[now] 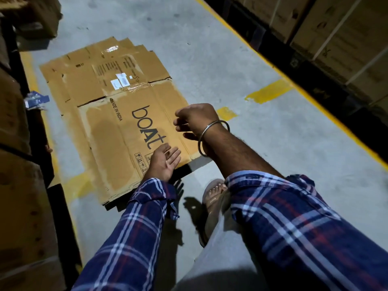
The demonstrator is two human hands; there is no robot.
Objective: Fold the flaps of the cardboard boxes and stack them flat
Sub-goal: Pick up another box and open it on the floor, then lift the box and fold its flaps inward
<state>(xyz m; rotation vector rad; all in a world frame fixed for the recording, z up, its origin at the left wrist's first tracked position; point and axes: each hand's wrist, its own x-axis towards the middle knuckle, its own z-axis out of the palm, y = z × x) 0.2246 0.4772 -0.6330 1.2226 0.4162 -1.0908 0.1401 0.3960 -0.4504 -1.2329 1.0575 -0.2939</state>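
Cardboard boxes flat on floor; left hand above near edge; right hand higher

head cam | looks forward-down (steeply) | near: hands, flattened cardboard | edges perhaps distorted

Dim overall; a central pool of light fades into dark corners. Hard shadows fall toward six o'clock. Edges bow slightly, with soft blur.

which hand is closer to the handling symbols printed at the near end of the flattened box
Left. The left hand, palm up and open, is right beside the handling symbols. The right hand is further off, above the flattened box near its right edge.
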